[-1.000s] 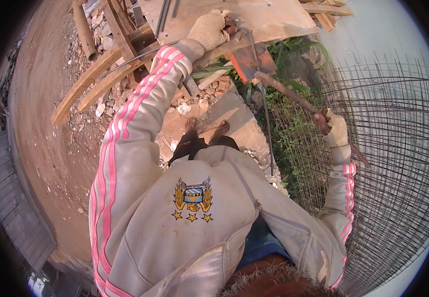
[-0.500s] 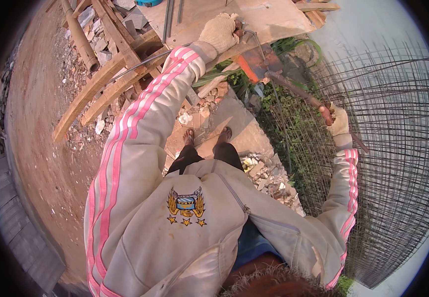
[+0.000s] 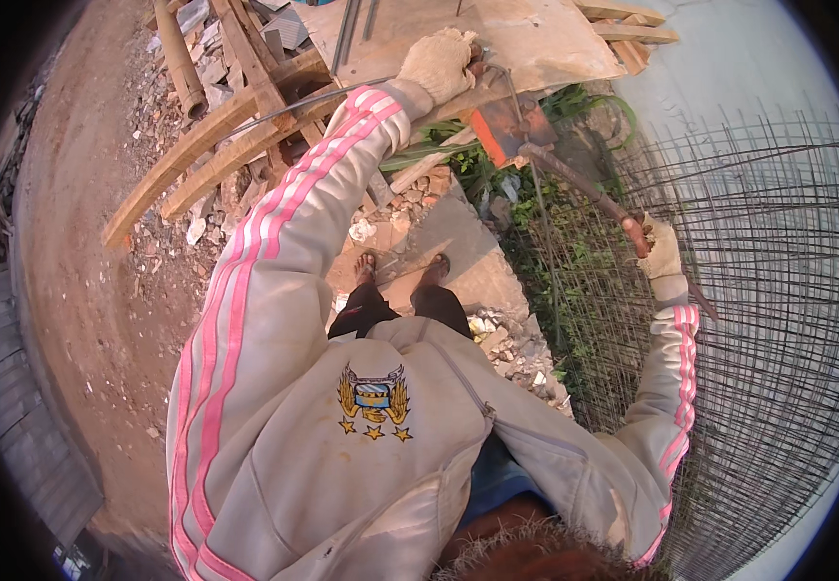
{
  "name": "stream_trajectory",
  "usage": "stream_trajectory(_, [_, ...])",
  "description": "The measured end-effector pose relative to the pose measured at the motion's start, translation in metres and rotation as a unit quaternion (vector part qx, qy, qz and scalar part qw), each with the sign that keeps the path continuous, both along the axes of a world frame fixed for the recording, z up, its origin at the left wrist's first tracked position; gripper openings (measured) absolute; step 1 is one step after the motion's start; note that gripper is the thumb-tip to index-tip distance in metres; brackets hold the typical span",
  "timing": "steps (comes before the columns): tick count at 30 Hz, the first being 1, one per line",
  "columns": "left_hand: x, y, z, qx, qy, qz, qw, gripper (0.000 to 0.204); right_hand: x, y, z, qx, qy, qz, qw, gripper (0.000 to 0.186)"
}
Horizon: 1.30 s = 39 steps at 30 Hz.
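Observation:
My left hand, in a cream knitted glove, is closed on a thin steel rod at the near edge of a wooden board. The rod runs out leftward under my wrist, and to the right of the hand it bends down. My right hand, gloved too, is wrapped round a rusty iron bar out to the right. The bar's far end lies by an orange-painted metal piece at the board's edge, close to the rod's bend. The fingertips of my left hand are partly hidden.
Steel mesh stands along the right, beside a pale wall. Timber beams and a bamboo pole lie over rubble at the left. My feet stand on a concrete slab, with broken brick and green plants around it.
The view has shifted slightly, so most things sit a little lower in the picture. Both hands keep their grips, and the rod and bar look nearly unchanged.

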<state>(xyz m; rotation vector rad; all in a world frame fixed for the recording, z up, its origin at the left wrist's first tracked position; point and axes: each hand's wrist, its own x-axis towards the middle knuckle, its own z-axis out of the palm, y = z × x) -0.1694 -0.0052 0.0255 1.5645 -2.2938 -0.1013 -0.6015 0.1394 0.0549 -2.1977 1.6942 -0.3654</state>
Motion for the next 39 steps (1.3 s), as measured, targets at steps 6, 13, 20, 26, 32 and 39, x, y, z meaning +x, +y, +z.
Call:
stream_trajectory(6, [-0.001,-0.006,-0.007,0.02,0.016,0.029,0.999,0.047,-0.001,-0.001,0.001,0.006,0.034,0.011,0.999,0.047])
stream_trajectory(13, [0.001,-0.006,-0.014,-0.05,0.028,0.01,0.998,0.032,0.002,0.006,-0.012,0.01,-0.002,-0.006,1.0,0.055])
stream_trajectory(20, [-0.002,-0.004,-0.001,0.001,0.017,0.019,1.0,0.043,0.005,0.012,-0.004,0.048,0.028,-0.055,0.997,0.064])
stream_trajectory(26, [0.0,-0.01,-0.004,0.011,0.064,0.0,0.998,0.025,0.0,0.019,-0.017,0.082,-0.028,-0.098,0.991,0.064])
stream_trajectory(32, [0.001,-0.015,-0.017,-0.05,0.072,-0.006,0.996,0.021,0.016,0.058,-0.029,-0.009,-0.059,-0.114,0.992,0.058])
stream_trajectory(39, [0.002,-0.024,-0.022,-0.021,0.07,-0.049,0.996,0.024,0.102,0.135,-0.021,0.097,-0.037,-0.323,0.941,0.075])
